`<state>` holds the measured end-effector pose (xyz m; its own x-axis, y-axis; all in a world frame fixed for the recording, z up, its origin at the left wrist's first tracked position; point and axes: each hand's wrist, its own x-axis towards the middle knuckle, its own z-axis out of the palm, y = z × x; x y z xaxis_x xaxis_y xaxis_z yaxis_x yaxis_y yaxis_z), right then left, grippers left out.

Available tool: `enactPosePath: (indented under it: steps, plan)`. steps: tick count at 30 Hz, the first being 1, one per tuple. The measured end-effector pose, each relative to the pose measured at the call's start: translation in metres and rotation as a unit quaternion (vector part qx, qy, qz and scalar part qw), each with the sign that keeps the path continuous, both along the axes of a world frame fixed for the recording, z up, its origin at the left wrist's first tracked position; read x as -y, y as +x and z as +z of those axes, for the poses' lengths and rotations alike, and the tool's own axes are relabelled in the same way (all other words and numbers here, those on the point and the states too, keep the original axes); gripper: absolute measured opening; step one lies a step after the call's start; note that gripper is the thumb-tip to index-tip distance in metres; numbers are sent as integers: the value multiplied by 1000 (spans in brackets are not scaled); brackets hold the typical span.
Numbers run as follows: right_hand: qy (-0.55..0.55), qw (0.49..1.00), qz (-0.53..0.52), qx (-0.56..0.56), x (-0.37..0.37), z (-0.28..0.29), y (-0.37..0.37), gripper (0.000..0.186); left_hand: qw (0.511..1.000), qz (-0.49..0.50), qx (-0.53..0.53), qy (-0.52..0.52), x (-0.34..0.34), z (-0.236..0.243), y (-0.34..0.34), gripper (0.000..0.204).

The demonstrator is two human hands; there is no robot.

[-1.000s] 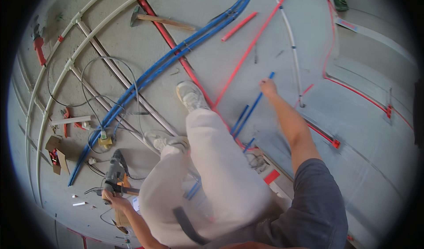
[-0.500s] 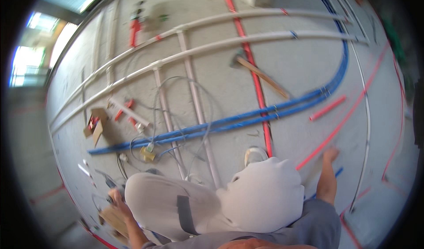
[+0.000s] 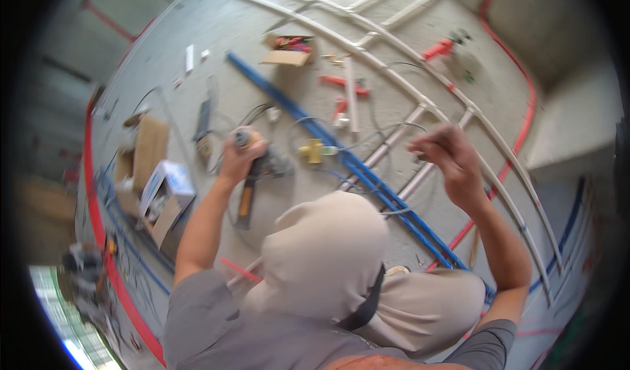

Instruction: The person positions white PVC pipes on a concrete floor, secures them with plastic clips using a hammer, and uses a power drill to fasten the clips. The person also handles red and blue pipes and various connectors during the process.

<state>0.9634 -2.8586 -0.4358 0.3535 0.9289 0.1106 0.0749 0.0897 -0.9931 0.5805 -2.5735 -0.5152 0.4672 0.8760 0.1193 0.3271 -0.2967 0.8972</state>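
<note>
My left hand (image 3: 241, 160) is closed around a dark grey power tool (image 3: 274, 165) with a round end, blurred by motion; its exact kind I cannot make out. Beneath it lies a tool with a black and orange handle (image 3: 246, 199). My right hand (image 3: 447, 154) is raised over the pipes, fingers curled and pinched together; anything between them is too blurred to name. Between my hands, a yellow fitting (image 3: 315, 151) with a grey cable lies beside the blue pipes (image 3: 357, 168). Farther off are a red-handled tool (image 3: 346, 82) and a short pale pipe (image 3: 352, 97).
White pipes (image 3: 387, 71) run across the floor on the right, by a red-handled tool (image 3: 438, 49). An open carton of red parts (image 3: 287, 57) stands ahead. Left are a cardboard box (image 3: 152, 148), a blue-white box (image 3: 176, 185), a long-bladed tool (image 3: 204, 124) and a red line (image 3: 98, 199).
My view has swung to the left. My right hand has come up from the floor at the right to over the pipes, and my left hand with the power tool is now in front of me.
</note>
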Motion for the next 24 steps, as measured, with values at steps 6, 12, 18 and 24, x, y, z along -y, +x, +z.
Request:
enactPosePath:
  steps: [6, 12, 18, 24]
  plan:
    - [94, 972, 197, -90, -203, 29, -148, 10, 1000, -1, -19, -8, 7, 5, -4, 33]
    - [54, 981, 181, -38, -253, 1, -206, 17, 998, -11, -35, -58, 8, 5, -4, 22]
    - [99, 929, 220, 282, -255, 8, -204, 14, 999, 8, -49, -10, 14, 12, -5, 28]
    - [52, 897, 312, 309, -259, 12, -197, 15, 990, 0, -136, -45, 13, 15, -5, 34]
